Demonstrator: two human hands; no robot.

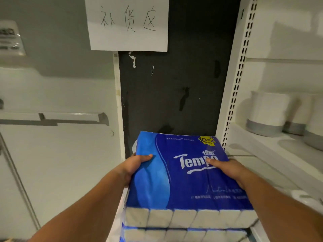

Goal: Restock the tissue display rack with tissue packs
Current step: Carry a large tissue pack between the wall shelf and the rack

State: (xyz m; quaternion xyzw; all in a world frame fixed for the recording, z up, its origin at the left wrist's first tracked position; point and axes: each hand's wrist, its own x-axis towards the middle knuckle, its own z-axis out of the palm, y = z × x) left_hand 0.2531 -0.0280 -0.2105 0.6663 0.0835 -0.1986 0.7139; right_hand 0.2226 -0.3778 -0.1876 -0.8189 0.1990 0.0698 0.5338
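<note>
A large blue Tempo tissue pack point(181, 173) lies flat, low in the middle of the view, with its white tissue ends facing me. My left hand point(134, 167) grips its left edge, thumb on the top face. My right hand point(229, 170) grips its right edge, thumb across the printed logo. Directly under it lies another blue tissue pack point(183, 234), only its front edge showing. Whether the top pack rests on the lower one or is lifted off it cannot be told.
A dark panel point(174, 88) stands behind the packs, with a white handwritten paper sign point(128, 23) above. A white perforated shelf upright point(236, 81) borders the right side. The shelf point(262, 151) on the right holds white-and-grey canisters point(267, 114). White cabinet doors point(57, 151) fill the left.
</note>
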